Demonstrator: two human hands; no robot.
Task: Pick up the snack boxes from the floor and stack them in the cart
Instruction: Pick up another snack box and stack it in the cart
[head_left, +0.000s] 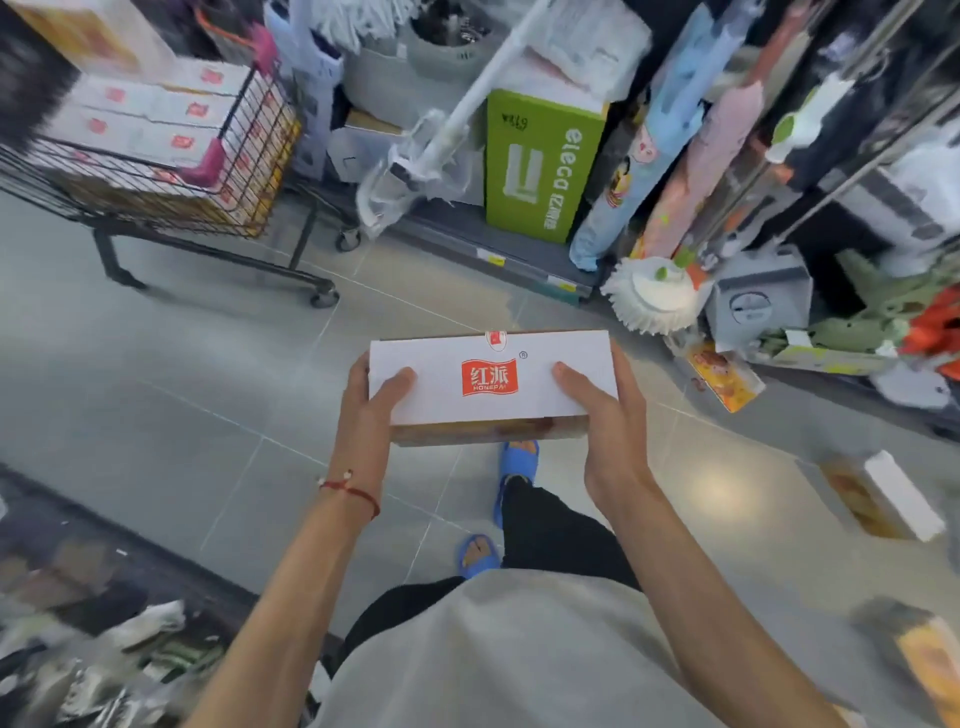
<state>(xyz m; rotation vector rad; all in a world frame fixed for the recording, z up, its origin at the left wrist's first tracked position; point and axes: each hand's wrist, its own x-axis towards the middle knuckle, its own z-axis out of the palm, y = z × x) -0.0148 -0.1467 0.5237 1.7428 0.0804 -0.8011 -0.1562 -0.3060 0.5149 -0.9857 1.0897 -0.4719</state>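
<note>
- Held snack box (493, 382): white top, red logo reading "红派" over "HONEPAI", small ® mark to the upper right of the logo, red-and-white seal sticker at the far top edge. Near side face is orange/brown print, too blurred to read.
- Box is level, lifted clear of the floor (171, 374), in front of the person's torso, well apart from the cart.
- Left hand (371, 400) clamps the box's left end: thumb on the top face, fingers wrapped under the end. Red string bracelet (349, 488) on that wrist.
- Right hand (605, 410) clamps the right end the same way: thumb on top, rest of the fingers under.
- Cart (156, 182), upper left: black wire basket on castors, pink corner guards. Stacked boxes (150, 117) inside it, white tops with the same red logo; text not legible at this range.
- Floor box A (883, 496): far right, lying tilted, white face and orange printed side.
- Floor box B (724, 371): orange printed face up, at the foot of the shelf beside the mop head (654, 296).
- A third orange shape at the bottom right edge, too blurred to identify.
- Green carton (543, 163) on the bottom shelf: white lettering "eleca", turned sideways, plus Chinese characters I can't make out.
- Blue slippers (517, 460) on grey tile under the box.
</note>
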